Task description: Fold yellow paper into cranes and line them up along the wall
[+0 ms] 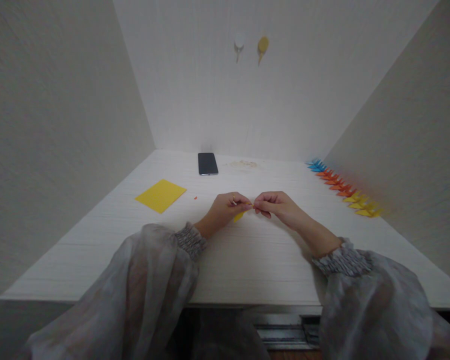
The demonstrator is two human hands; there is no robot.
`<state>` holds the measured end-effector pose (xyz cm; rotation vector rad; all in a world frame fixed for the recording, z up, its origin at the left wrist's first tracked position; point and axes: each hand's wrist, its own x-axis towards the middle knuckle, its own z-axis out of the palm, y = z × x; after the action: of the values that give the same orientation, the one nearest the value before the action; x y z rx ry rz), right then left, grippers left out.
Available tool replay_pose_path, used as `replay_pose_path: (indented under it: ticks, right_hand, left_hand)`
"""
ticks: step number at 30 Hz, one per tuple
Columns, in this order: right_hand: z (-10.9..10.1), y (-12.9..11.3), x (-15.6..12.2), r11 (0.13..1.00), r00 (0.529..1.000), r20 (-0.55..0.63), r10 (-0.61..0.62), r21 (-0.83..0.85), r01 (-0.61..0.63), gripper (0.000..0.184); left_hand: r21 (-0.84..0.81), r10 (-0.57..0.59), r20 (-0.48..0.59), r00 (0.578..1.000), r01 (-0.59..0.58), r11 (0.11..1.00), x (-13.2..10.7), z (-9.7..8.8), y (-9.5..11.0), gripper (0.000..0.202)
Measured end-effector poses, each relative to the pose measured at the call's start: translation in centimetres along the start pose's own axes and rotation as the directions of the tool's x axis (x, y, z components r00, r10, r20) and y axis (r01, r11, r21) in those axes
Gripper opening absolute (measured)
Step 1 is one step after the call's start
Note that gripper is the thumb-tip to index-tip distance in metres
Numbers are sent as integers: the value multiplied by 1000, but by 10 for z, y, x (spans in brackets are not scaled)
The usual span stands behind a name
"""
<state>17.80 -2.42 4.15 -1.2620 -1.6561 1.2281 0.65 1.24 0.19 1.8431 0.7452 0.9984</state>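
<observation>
A small folded piece of yellow paper [239, 216] sits between my two hands over the middle of the white table; my fingers hide most of it. My left hand [228, 207], with a ring on one finger, is closed on it. On the other side, my right hand [276, 203] pinches the paper's tip, fingertips nearly touching those of the left. To the left lies a flat stack of square yellow paper [161, 195]. Along the right side runs a row of folded paper cranes, blue [316, 165], orange [335, 182] and yellow [362, 204].
A dark phone [207, 164] lies near the back wall. A tiny orange scrap [195, 198] is beside the yellow stack. Walls enclose the table [247, 270] at left, back and right. A white hook [239, 42] and a yellow hook [263, 46] are on the back wall.
</observation>
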Motion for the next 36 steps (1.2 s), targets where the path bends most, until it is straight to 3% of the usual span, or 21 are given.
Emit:
replay_pose_path:
  ticks: [10,14,21,28,36]
  right_hand:
    - [-2,4,2,989,999,-36,22,-146,-27,14]
    - [-2,3,2,999,999,17,43,-17,-43,11]
    - [-3,-1,0,976,977,108,186,94,-196,11]
    - [-2,4,2,992,993,14,115,43,-115,9]
    - [-3,1,0,996,994,62,88,25,-89,4]
  left_hand:
    - [18,-39,-1,999,39,999,1,2,-2,23]
    - [70,-4,11,1000,4,998,-1,0,1,21]
    - [192,113,72,991,-125,973,-2,-3,2,17]
    - [220,120,56,991,-129,967,-2,-3,2,18]
    - [183,107,94,990,-123,975,-3,-1,-1,20]
